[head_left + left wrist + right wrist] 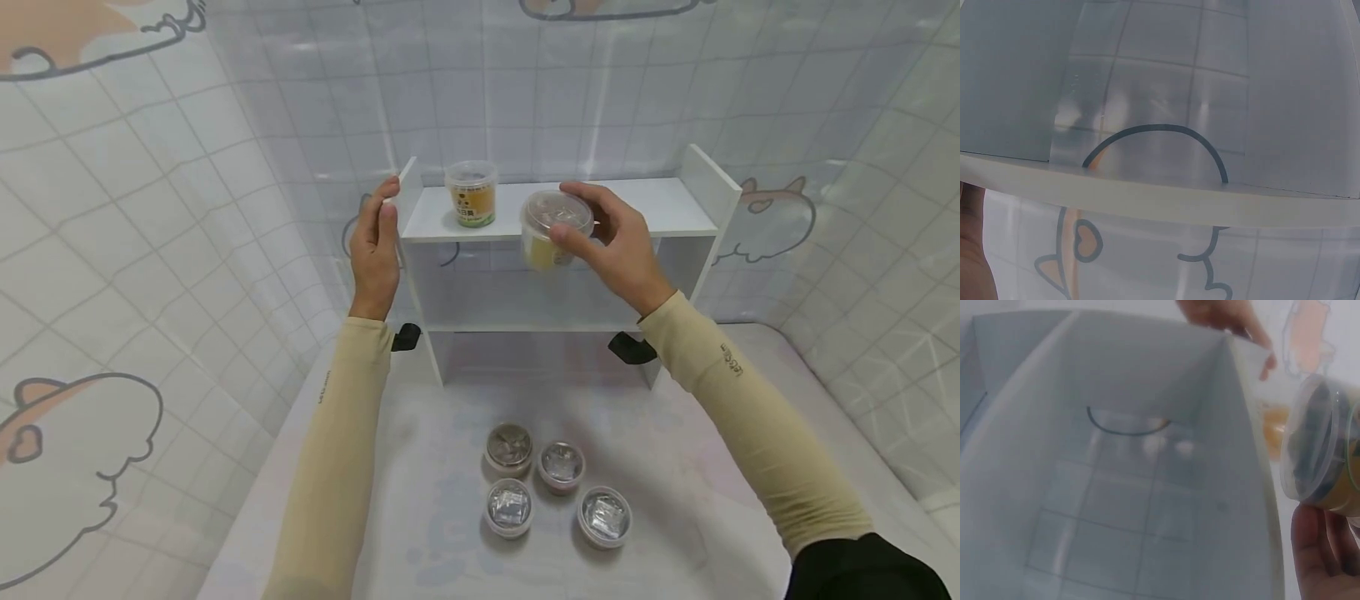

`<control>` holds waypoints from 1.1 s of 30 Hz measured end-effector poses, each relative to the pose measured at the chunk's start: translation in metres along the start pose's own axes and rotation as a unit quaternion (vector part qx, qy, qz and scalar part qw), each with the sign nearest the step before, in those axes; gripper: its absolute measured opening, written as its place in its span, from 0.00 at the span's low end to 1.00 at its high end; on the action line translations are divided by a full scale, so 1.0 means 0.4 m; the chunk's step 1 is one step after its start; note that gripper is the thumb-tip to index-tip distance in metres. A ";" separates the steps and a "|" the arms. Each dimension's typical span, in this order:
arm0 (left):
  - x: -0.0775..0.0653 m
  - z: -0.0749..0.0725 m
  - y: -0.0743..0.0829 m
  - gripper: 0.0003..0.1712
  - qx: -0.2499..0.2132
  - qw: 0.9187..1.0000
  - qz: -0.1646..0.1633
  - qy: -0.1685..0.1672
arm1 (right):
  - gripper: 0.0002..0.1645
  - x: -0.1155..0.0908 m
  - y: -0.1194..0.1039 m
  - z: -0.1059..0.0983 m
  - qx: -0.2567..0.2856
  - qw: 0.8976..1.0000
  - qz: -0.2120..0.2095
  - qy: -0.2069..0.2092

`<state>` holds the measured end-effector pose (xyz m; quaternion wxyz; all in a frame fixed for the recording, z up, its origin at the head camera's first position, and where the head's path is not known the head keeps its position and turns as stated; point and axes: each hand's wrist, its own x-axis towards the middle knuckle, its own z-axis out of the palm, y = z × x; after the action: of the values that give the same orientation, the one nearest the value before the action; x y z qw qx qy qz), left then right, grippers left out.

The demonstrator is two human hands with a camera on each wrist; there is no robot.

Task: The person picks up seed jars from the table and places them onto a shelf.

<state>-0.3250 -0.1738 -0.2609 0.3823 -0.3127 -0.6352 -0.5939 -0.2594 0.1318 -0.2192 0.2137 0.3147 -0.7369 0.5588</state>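
Observation:
My right hand (618,242) grips a clear plastic cup (546,252) with a yellow label and a see-through lid, its thumb at the lid's rim. This cup overlaps the front edge of the top shelf board in the head view. Seen from the right wrist, the same cup (1325,447) is held beside the shelf's board. At the white shelf unit's left side panel (409,196), my left hand (375,254) points upward with fingers fairly straight, right at the panel's edge. Another cup (472,200), with an orange and green label, stands upright on the top board's left.
Several lidded cups, such as a front-right one (604,517), stand on the table (435,442) before the unit. Black clamp-like pieces (632,348) sit by the unit's legs. A tile-patterned curtain (480,100) surrounds the back and sides.

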 end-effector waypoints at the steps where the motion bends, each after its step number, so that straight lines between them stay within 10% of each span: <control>1: 0.000 -0.001 0.000 0.18 -0.002 1.000 -0.003 0.000 | 0.31 0.007 -0.003 -0.001 -0.006 1.000 0.002 0.003; 33: 0.002 -0.002 -0.003 0.17 -0.017 1.000 -0.015 0.009 | 0.51 0.174 0.077 -0.006 -0.182 0.967 0.177 -0.017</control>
<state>-0.3263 -0.1746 -0.2610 0.3741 -0.3040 -0.6260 -0.6129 -0.3306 0.1241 -0.1935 0.1522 0.1447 -0.8739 0.4384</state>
